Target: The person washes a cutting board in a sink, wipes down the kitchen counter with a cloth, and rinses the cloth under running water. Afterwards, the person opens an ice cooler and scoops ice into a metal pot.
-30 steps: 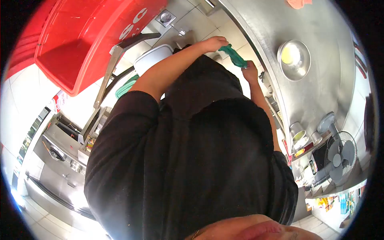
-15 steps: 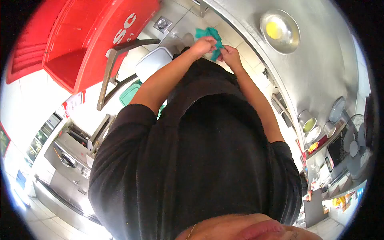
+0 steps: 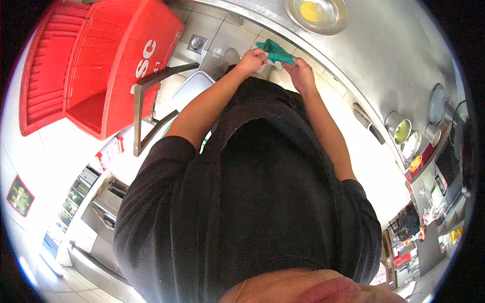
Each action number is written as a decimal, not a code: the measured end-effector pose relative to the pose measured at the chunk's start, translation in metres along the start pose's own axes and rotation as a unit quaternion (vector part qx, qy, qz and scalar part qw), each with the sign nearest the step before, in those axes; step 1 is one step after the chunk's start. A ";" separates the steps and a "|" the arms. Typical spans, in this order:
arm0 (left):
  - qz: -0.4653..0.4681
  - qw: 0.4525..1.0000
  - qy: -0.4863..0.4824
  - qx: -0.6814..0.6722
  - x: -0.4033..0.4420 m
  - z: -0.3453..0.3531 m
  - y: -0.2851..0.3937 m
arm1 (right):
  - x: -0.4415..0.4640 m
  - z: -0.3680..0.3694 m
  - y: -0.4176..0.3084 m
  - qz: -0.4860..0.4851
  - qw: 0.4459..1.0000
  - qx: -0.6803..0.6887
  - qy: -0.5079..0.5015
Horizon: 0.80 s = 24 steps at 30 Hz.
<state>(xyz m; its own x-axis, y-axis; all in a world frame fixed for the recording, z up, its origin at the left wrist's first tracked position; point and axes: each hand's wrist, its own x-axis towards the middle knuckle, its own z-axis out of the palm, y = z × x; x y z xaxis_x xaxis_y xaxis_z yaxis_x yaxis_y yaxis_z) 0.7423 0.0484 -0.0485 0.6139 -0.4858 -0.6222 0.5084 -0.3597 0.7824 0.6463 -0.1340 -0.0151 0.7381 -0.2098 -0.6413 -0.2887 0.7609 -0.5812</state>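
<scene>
A thin green cloth (image 3: 277, 52) is stretched between my hands, out in front of my body and above the tiled floor. My left hand (image 3: 252, 61) pinches its left end, fingers closed. At the other end, my right hand (image 3: 301, 74) grips the cloth between thumb and fingers. Part of the cloth sticks up beyond my left fingers. Close by on the right runs the edge of a steel table (image 3: 384, 55), and a metal bowl (image 3: 337, 20) with something yellow inside stands on it.
Red plastic crates (image 3: 113, 65) stand at the left, beside a metal-framed stand (image 3: 137, 116) and a pale grey tub (image 3: 194, 83). Pots (image 3: 399, 127) sit along the table at the right. Another person (image 3: 411, 222) is far off at lower right. A floor drain (image 3: 197, 44) lies ahead.
The crumpled cloth is now pulled out longer, and my hands are farther apart. My view has turned, so the bowl sits higher and the crates lie lower in the frame.
</scene>
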 end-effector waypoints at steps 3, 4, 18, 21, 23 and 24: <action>0.095 0.983 0.021 0.156 0.003 -0.005 -0.026 | 0.001 -0.004 -0.002 -0.014 0.999 0.030 -0.031; 0.132 0.967 0.035 0.214 0.005 -0.007 -0.030 | 0.004 -0.009 -0.002 -0.021 0.999 0.017 -0.042; 0.261 0.886 -0.196 0.330 -0.017 0.055 0.045 | -0.080 0.017 -0.079 -0.232 0.729 -0.633 -0.115; 0.291 0.851 -0.209 0.384 -0.030 0.071 0.068 | -0.107 -0.005 -0.086 -0.290 0.702 -0.646 -0.073; 0.304 0.832 -0.221 0.408 -0.033 0.077 0.072 | -0.129 -0.007 -0.093 -0.320 0.694 -0.641 -0.065; 0.309 0.821 -0.229 0.421 -0.032 0.080 0.073 | -0.141 -0.005 -0.101 -0.336 0.688 -0.640 -0.064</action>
<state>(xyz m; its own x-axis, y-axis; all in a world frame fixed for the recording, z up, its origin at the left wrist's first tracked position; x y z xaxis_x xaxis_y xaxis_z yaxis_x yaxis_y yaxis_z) 0.7119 -0.0259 0.0307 0.2080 -0.9625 -0.1741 -0.5310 -0.2606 0.8063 0.5678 -0.1846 0.1315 0.9912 -0.1317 -0.0103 -0.0958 -0.6631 -0.7423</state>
